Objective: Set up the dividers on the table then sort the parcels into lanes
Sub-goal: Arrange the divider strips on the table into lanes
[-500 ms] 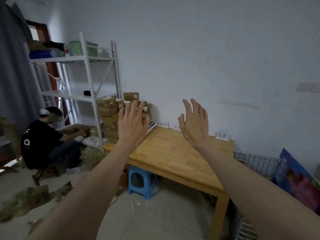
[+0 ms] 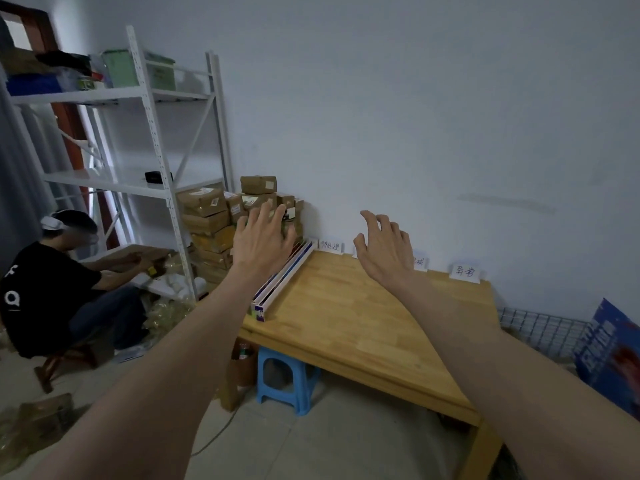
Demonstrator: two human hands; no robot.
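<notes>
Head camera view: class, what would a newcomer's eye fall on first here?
Two bare hands, left and right, reach forward with fingers spread, holding nothing, above the wooden table. A bundle of long dividers lies along the table's left edge. Behind it, brown parcels are stacked against the wall beside a white shelf.

Counter honey-yellow wood with plank grain. Dividers white with blue-purple edges. Parcels brown cardboard, white labels. Stool light blue. Shelving rack white. Label cards white, dark handwriting.
</notes>
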